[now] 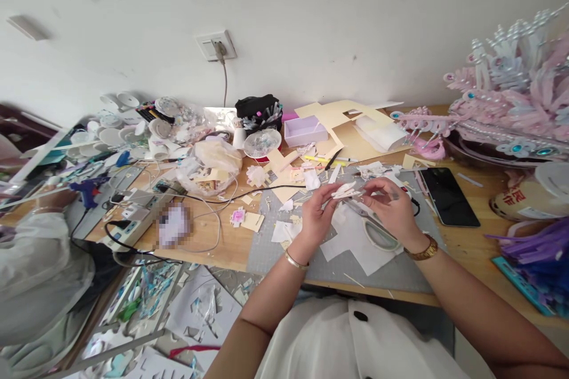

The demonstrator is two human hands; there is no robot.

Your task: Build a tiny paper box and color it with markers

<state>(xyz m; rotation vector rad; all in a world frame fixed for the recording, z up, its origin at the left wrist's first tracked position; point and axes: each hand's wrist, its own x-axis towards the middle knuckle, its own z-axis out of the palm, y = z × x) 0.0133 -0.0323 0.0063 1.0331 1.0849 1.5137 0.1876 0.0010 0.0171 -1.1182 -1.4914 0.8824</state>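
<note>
My left hand (316, 214) and my right hand (390, 208) meet over a grey cutting mat (400, 269) at the middle of the wooden table (213, 243). Together they pinch a small white and pink paper piece (345, 190) between their fingertips. The left hand grips its left end, the right hand its right end. Both hands have their fingers curled closed. A roll of tape (379, 235) and white paper sheets (351, 243) lie on the mat just under my right hand.
A black phone (448, 195) lies right of my hands. A pink and silver ornate headpiece (511, 100) fills the far right. Paper scraps, a lilac box (304, 130), a plastic bag (213, 169), a power strip (133, 222) and a blue glue gun (89, 190) crowd the left. Another person's sleeve (35, 272) is at far left.
</note>
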